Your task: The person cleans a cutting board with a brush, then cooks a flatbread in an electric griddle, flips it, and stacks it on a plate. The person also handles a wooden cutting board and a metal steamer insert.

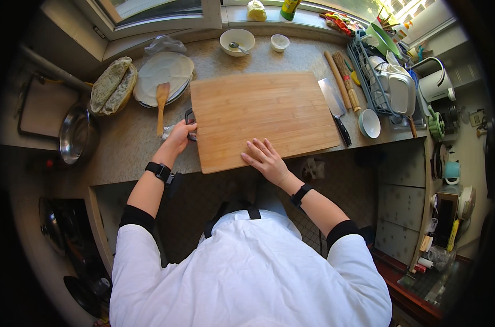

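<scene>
A wooden cutting board (263,110) lies on the counter before me, its near edge reaching out over the counter's front. My left hand (181,135) grips its left side beside the dark handle (188,117); the fingertips are partly hidden. Flat on the board near its front edge rests my right hand (268,160), fingers apart and holding nothing. To the board's right is a cleaver (333,100) with a black handle pointing toward me. A wooden spatula (162,102) leans across the rim of a stack of plates with pale flat rounds (163,77).
At left are a basket of long bread-like pieces (113,88) and a steel bowl (77,135). Behind the board stand a white bowl with a spoon (231,39) and a small bowl (279,42). Rightward lie a rolling pin (337,77), a whisk broom (345,77), bowls (370,123) and a dish rack (366,77).
</scene>
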{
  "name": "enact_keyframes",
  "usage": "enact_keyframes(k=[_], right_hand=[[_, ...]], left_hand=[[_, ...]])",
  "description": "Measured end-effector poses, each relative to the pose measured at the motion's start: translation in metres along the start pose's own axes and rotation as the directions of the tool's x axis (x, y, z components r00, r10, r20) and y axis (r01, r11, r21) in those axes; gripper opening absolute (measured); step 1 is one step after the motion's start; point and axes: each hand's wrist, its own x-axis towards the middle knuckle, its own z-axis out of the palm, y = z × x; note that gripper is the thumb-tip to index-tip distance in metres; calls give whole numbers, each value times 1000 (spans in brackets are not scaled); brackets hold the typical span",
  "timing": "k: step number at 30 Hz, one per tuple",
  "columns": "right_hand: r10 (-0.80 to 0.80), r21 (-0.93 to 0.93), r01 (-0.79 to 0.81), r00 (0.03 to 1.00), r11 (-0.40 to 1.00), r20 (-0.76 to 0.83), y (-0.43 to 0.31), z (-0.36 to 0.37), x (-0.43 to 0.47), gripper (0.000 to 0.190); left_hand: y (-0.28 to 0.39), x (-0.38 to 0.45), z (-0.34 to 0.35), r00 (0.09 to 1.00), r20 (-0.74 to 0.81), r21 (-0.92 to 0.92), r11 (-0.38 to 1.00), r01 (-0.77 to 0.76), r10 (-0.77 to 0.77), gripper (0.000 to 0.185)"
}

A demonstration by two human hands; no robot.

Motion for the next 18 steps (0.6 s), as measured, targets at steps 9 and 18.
enact_keyframes(k=[9, 18], right_hand=[[3, -91, -1, 1000, 996, 19, 12, 35, 7, 43], [-42, -98, 45, 999, 994, 27, 15, 36, 12, 42]], left_hand=[[-4, 41, 13, 981, -191, 136, 991, -10, 36, 21], [-9, 35, 8, 940, -337, 395, 915, 83, 60, 37]])
